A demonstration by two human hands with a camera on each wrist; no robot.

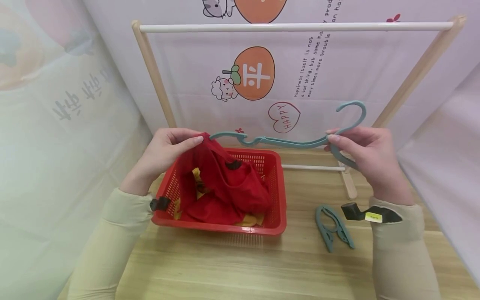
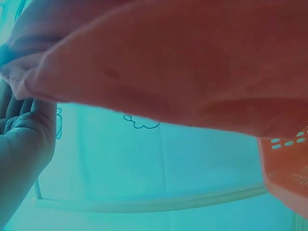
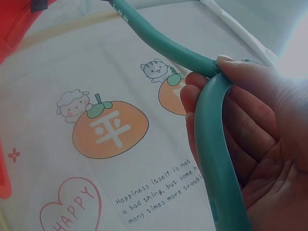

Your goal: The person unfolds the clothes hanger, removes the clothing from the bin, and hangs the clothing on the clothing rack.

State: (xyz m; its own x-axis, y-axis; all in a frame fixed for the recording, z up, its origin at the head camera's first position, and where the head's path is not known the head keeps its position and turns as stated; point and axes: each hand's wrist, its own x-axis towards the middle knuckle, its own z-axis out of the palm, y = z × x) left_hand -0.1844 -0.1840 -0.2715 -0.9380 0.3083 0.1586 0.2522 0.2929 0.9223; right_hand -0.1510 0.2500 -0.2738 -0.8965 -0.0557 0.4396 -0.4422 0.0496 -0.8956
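From the left of the frame, we see the left hand point(image 1: 161, 157) above the basket's upper left corner, thumb and fingers pinching the top edge of the red cloth point(image 1: 225, 187). From that pinch the cloth hangs down and to the right into the basket point(image 1: 283, 200), over some yellow cloth point(image 1: 248, 220). Just right of those fingers, the far end of the hanger point(image 1: 296, 144) meets the cloth's top edge; whether its tip sits inside the cloth or behind it, we cannot tell. That meeting is the relation we judge to matter most: the hanger's long arm runs nearly level across the middle of the frame, its left end beside the left fingers and well apart from the right ones. At right of centre, the right hand point(image 1: 369, 152) grips the hanger between thumb and fingers where its arms meet, with the hook curving above and the other arm dropping beside the thumb. So the left hand is nearer the cloth and the right nearer the hook. Below the right hand, toward the lower right, we find a folded hanger point(image 1: 321, 223) on the table point(image 1: 210, 266), touched by neither hand.
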